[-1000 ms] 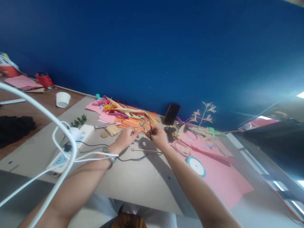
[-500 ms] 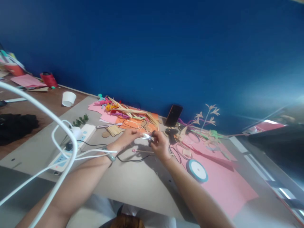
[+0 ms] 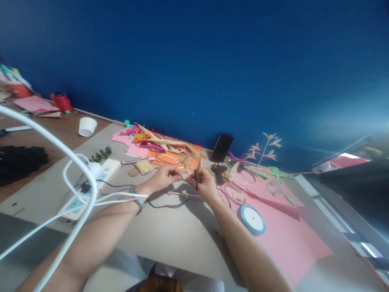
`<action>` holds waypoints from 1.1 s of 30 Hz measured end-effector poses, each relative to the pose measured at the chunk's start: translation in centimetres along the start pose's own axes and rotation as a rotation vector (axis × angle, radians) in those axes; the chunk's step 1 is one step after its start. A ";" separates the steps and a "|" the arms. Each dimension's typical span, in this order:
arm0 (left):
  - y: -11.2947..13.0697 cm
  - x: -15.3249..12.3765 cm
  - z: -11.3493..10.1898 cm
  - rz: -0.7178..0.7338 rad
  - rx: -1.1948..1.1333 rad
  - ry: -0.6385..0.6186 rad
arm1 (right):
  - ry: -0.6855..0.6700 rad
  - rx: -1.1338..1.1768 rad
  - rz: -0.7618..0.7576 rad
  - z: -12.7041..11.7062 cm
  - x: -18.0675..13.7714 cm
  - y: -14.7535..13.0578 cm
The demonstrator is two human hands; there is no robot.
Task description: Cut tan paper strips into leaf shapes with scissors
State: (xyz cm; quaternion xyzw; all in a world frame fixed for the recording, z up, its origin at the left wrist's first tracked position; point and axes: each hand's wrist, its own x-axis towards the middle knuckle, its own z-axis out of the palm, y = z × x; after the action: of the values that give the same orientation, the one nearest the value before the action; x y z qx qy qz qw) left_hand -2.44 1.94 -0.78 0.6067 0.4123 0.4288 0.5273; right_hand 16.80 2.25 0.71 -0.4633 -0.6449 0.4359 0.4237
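My left hand (image 3: 163, 177) and my right hand (image 3: 204, 183) meet above the grey table (image 3: 170, 231), fingertips close together. The right hand grips a slim dark tool (image 3: 197, 172), perhaps scissors, standing nearly upright. The left hand's fingers pinch something thin that I cannot make out, beside the tool. Below the hands lie a thin wooden stick (image 3: 184, 194) and a black cord (image 3: 170, 205). Just beyond them sits a heap of coloured paper strips on orange paper (image 3: 165, 156).
A white power strip (image 3: 91, 184) with white cables (image 3: 60, 162) lies at the left. A black phone (image 3: 222, 147) leans on the blue wall. A ribbon spool (image 3: 252, 219) and paper plant stems (image 3: 264, 152) rest on pink paper (image 3: 285, 239) at the right. A white cup (image 3: 87, 126) stands far left.
The tool in my right hand has turned from lying across toward the left hand to standing nearly upright. Both hands stay in about the same place.
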 end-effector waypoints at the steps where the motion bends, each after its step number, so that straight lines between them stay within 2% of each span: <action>1: 0.1 0.0 0.0 0.003 -0.012 0.014 | 0.006 0.001 0.007 -0.1 -0.1 0.0; 5: 0.4 0.0 0.0 0.010 -0.060 0.079 | 0.023 0.013 0.046 -0.1 -0.2 0.1; 8: 0.8 -0.1 0.2 -0.017 -0.116 0.103 | 0.089 0.054 0.085 0.1 -0.1 0.2; 12: 1.4 -0.5 0.7 -0.078 -0.144 0.047 | 0.156 0.142 0.114 0.4 -0.2 0.1; 22: 0.7 -0.6 1.0 -0.055 -0.130 0.130 | 0.144 0.093 0.074 1.2 -1.0 -0.6; 25: 0.4 -0.3 0.7 -0.035 -0.163 0.176 | 0.080 0.010 0.042 0.5 -0.7 -0.5; 30: 0.5 0.3 0.1 -0.056 -0.328 0.218 | -0.172 -0.353 -0.006 -1.7 -0.4 -1.2; 33: 0.6 0.4 -0.1 -0.054 -0.392 0.210 | -0.275 -0.491 0.009 -2.6 -0.6 -1.7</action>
State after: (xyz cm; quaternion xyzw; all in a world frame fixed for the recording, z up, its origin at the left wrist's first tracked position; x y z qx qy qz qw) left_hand -2.42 2.25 -0.10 0.4333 0.3898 0.5473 0.6006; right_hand 18.97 1.82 2.94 -0.4913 -0.7806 0.3272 0.2053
